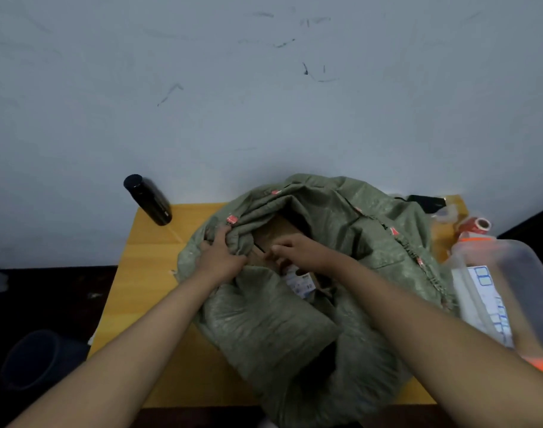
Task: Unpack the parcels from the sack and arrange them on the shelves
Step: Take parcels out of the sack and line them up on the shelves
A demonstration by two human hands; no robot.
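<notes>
A big olive-green woven sack lies on the yellow table, its mouth open toward the wall. Inside the mouth shows a brown cardboard parcel with a white shipping label. My left hand grips the bunched left rim of the sack. My right hand reaches into the opening and its fingers curl over the edge of the parcel. The rest of the sack's contents are hidden by the cloth.
A black bottle stands at the table's back left corner against the pale wall. A clear plastic bin with orange trim and a red tape roll sit at the right. A dark round bucket is on the floor, left.
</notes>
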